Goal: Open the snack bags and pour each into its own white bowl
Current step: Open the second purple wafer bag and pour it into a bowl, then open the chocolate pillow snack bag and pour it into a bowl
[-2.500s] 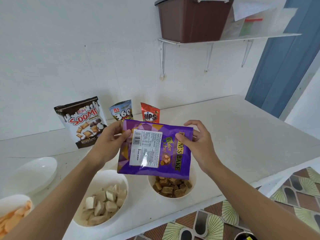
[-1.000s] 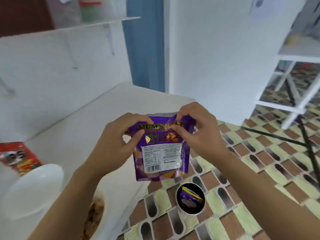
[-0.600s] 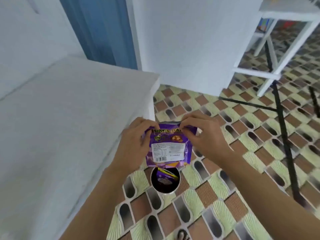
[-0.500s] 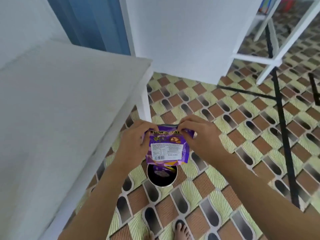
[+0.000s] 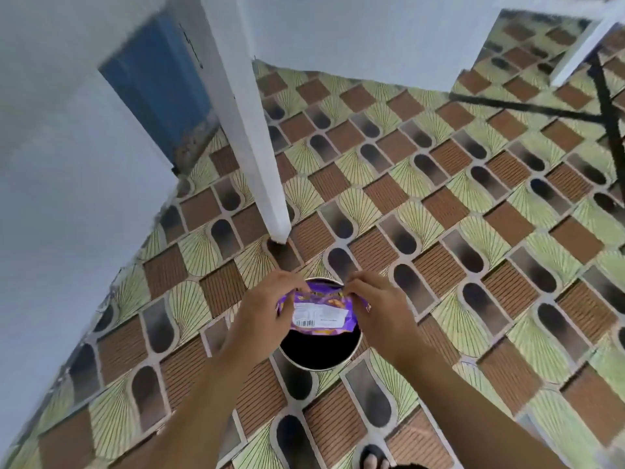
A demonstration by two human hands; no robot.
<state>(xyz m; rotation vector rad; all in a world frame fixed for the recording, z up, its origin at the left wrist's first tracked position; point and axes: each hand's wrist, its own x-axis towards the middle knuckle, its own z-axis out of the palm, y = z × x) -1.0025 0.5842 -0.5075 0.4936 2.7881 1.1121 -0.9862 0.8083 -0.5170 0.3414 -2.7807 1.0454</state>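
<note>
— Over the tiled floor [image 5: 473, 231], seen from the head camera: where's the snack bag?
— The purple bag [image 5: 321, 314] hangs right above a round dark bin [image 5: 318, 350], barcode label facing up. The left hand [image 5: 262, 313] and right hand [image 5: 378, 311] each pinch a top corner, fingers [image 5: 287, 282] clamped on the foil.
— Room around it?
— The bench [image 5: 67, 214] edge runs down the left, near the left forearm. Its white leg [image 5: 257, 137] stands just beyond the bin. Right of the hands the floor lies open.
— Anything else?
— A blue door [image 5: 159, 86] behind the leg, black stand legs [image 5: 608, 106] at the upper right, and a sandalled foot [image 5: 372, 458] at the bottom edge.
</note>
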